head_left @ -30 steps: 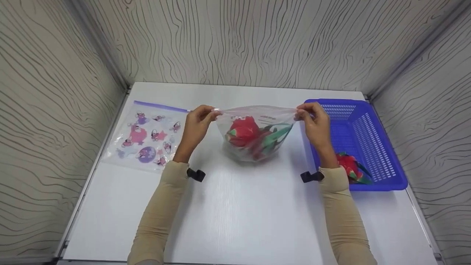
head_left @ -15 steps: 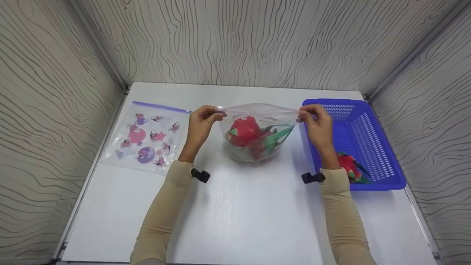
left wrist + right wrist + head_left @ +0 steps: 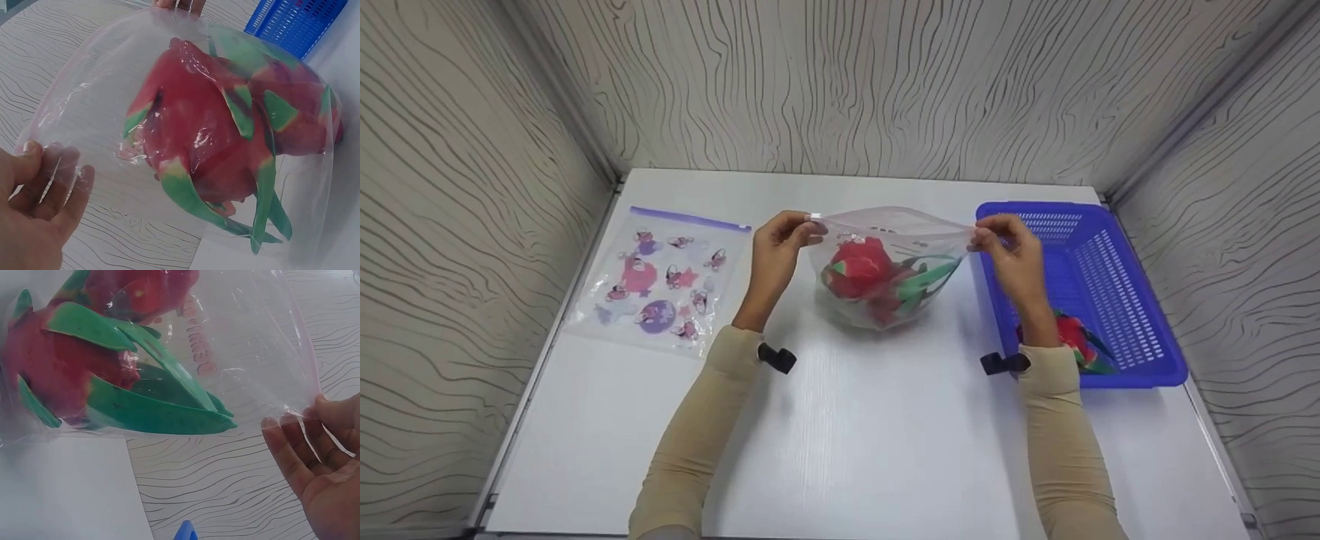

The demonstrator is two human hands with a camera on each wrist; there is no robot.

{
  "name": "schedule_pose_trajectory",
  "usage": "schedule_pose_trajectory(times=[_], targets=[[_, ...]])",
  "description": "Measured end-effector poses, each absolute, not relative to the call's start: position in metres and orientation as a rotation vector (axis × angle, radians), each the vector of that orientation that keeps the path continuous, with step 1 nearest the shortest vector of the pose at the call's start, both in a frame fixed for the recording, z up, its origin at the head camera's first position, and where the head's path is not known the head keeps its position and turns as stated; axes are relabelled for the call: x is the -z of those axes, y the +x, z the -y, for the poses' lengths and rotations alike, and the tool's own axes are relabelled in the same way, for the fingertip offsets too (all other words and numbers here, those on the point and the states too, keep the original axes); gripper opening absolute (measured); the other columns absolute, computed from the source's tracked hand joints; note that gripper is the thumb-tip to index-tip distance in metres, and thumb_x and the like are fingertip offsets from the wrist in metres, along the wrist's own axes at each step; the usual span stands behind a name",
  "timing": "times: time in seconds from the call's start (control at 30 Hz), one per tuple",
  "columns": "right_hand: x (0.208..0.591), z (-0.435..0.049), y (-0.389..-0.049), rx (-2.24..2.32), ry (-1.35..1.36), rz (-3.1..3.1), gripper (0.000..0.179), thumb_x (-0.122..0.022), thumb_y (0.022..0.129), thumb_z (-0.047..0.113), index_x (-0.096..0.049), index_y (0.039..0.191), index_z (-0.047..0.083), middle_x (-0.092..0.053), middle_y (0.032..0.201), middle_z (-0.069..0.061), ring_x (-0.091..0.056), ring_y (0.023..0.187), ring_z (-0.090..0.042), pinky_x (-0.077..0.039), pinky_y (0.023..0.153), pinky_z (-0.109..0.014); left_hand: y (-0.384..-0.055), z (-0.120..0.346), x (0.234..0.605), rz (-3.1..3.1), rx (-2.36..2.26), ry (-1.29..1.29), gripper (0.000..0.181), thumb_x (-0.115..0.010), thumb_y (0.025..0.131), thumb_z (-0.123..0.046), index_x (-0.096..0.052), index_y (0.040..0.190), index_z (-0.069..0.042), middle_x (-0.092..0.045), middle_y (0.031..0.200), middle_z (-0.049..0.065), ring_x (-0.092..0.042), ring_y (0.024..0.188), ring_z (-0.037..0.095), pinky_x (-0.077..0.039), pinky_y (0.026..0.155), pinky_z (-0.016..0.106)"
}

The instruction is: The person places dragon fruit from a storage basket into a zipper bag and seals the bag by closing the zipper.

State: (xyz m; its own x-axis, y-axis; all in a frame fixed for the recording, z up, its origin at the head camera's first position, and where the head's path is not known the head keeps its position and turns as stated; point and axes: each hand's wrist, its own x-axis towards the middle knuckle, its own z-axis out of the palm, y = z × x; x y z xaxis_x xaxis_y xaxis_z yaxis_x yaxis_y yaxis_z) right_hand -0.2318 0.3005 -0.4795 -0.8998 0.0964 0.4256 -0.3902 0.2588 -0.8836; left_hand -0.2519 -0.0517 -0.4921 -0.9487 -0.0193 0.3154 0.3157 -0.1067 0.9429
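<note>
- A white worktop (image 3: pixel 877 457) stands between pale panels (image 3: pixel 840 90) patterned with dark wood-grain lines.
- The left hand (image 3: pixel 780 244) has its thumb and fingertips clamped on the left end of a clear bag's (image 3: pixel 904 247) mouth, just beside a white slider (image 3: pixel 815 217).
- The right hand (image 3: pixel 1017 259) pinches the mouth's other end the same way, thumb against fingertips.
- Between the 2 hands the mouth is stretched wide, its far lip arched away from the near lip.
- Inside the bag, 2 dragon fruits (image 3: pixel 202 121), red with green tips, lie side by side; red lettering (image 3: pixel 201 343) shows on the plastic.
- The bag is over the worktop's middle, nearer its far edge; whether its base touches the surface cannot be told.
- Behind each hand comes a black wrist mount (image 3: pixel 777 358), then a beige sleeve (image 3: pixel 690 442) reaching back toward the near edge.
- Toward the worktop's far left corner, a printed bag (image 3: pixel 660 281) with a purple zip strip lies flat.
- Along the right edge, near the far right corner, stands a blue basket (image 3: pixel 1119 292); red-and-green fruit (image 3: pixel 1080 341) lies at its near end, partly hidden by the right wrist.
</note>
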Motion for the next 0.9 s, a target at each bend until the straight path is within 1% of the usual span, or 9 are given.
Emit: schedule_pose_trajectory(times=[0.17,0.23,0.33,0.43,0.53,0.67,0.73,0.8,0.9], targets=[[0.478,-0.301,-0.232,-1.714,0.237,2.215,0.026,-0.064,0.107,0.011,-0.066,0.125,-0.008,-0.067,0.11,0.0,-0.068,0.096,-0.015,-0.061,0.087,-0.02,-0.25,0.052,0.493,1.933,2.158,-0.347,0.01,-0.065,0.103,-0.002,-0.071,0.108,0.005,-0.078,0.104,0.018,-0.078,0.096,0.016,-0.065,0.095,0.037],[0.477,-0.299,-0.234,-1.713,0.232,2.241,0.027,-0.063,0.108,0.012,-0.067,0.127,-0.006,-0.068,0.113,0.0,-0.067,0.094,-0.015,-0.06,0.087,-0.019,-0.249,0.052,0.493,1.933,2.164,-0.359,0.009,-0.065,0.103,-0.002,-0.071,0.107,0.004,-0.079,0.103,0.017,-0.078,0.096,0.015,-0.065,0.094,0.037],[0.473,-0.296,-0.238,-1.692,0.242,2.26,0.027,-0.06,0.11,0.013,-0.069,0.126,-0.006,-0.07,0.117,-0.007,-0.067,0.091,-0.015,-0.058,0.085,-0.021,-0.248,0.053,0.493,1.938,2.16,-0.385,0.009,-0.066,0.103,-0.002,-0.072,0.107,0.004,-0.079,0.103,0.016,-0.078,0.095,0.014,-0.065,0.094,0.037],[0.468,-0.292,-0.242,-1.651,0.256,2.29,0.026,-0.058,0.11,0.012,-0.071,0.123,-0.006,-0.072,0.115,-0.017,-0.066,0.09,-0.012,-0.058,0.084,-0.022,-0.247,0.053,0.492,1.955,2.144,-0.397,0.01,-0.067,0.102,-0.003,-0.073,0.108,0.003,-0.079,0.103,0.015,-0.078,0.095,0.014,-0.065,0.094,0.036],[0.464,-0.289,-0.247,-1.588,0.254,2.342,0.025,-0.058,0.111,0.012,-0.072,0.12,-0.006,-0.072,0.113,-0.022,-0.066,0.091,-0.009,-0.057,0.082,-0.02,-0.246,0.052,0.492,1.975,2.13,-0.388,0.011,-0.067,0.103,-0.004,-0.073,0.108,0.003,-0.078,0.104,0.014,-0.078,0.096,0.016,-0.065,0.094,0.034],[0.462,-0.287,-0.255,-1.492,0.255,2.39,0.025,-0.058,0.11,0.013,-0.074,0.118,-0.004,-0.073,0.113,-0.021,-0.064,0.091,-0.01,-0.054,0.076,-0.014,-0.246,0.051,0.492,1.983,2.121,-0.389,0.011,-0.066,0.103,-0.003,-0.073,0.11,0.003,-0.078,0.105,0.015,-0.079,0.097,0.019,-0.065,0.094,0.034],[0.462,-0.287,-0.259,-1.472,0.261,2.395,0.024,-0.059,0.11,0.013,-0.076,0.117,-0.003,-0.073,0.114,-0.021,-0.063,0.092,-0.011,-0.053,0.073,-0.014,-0.246,0.051,0.491,1.984,2.119,-0.397,0.012,-0.065,0.104,-0.003,-0.073,0.11,0.003,-0.078,0.105,0.015,-0.079,0.098,0.02,-0.065,0.094,0.035],[0.462,-0.287,-0.261,-1.452,0.257,2.413,0.025,-0.059,0.11,0.016,-0.077,0.116,-0.002,-0.074,0.115,-0.02,-0.062,0.093,-0.011,-0.052,0.073,-0.013,-0.246,0.05,0.491,1.986,2.118,-0.404,0.012,-0.065,0.104,-0.004,-0.073,0.11,0.003,-0.077,0.105,0.015,-0.079,0.098,0.02,-0.065,0.095,0.035],[0.46,-0.286,-0.262,-1.418,0.248,2.45,0.029,-0.059,0.111,0.022,-0.077,0.117,0.0,-0.076,0.116,-0.018,-0.063,0.095,-0.007,-0.051,0.077,-0.014,-0.245,0.049,0.49,1.989,2.116,-0.411,0.012,-0.065,0.104,-0.004,-0.073,0.11,0.002,-0.078,0.105,0.014,-0.079,0.097,0.019,-0.065,0.094,0.035]])
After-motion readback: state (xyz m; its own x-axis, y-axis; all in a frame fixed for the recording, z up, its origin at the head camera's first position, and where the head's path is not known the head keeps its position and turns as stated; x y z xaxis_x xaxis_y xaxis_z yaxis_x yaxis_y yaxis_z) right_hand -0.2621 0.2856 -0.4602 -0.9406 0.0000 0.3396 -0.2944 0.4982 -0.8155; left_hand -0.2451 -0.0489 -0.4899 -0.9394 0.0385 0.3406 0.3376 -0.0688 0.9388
